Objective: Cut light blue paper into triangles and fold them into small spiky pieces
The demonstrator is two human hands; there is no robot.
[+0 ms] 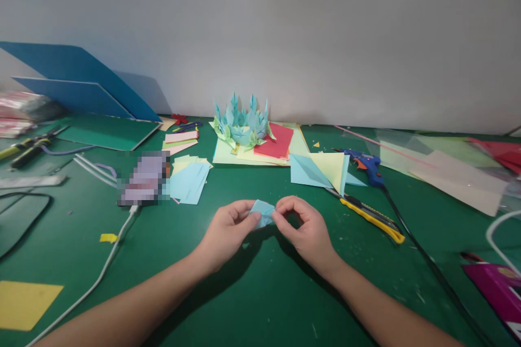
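Observation:
A small piece of folded light-blue paper is held just above the green table. My left hand is closed on its left side, thumb on top and fingers behind. At the right corner, my right hand pinches the same paper between thumb and forefinger. Beyond my hands stands a blue-and-green folded-paper lotus, on sheets of coloured paper. To the left lies a fan of light-blue paper slips. Folded blue and yellow sheets lie to the right.
A yellow utility knife and a blue glue gun with a black cord lie to the right. On the left are a phone with a white cable, pliers and a blue folder. A wall rises behind.

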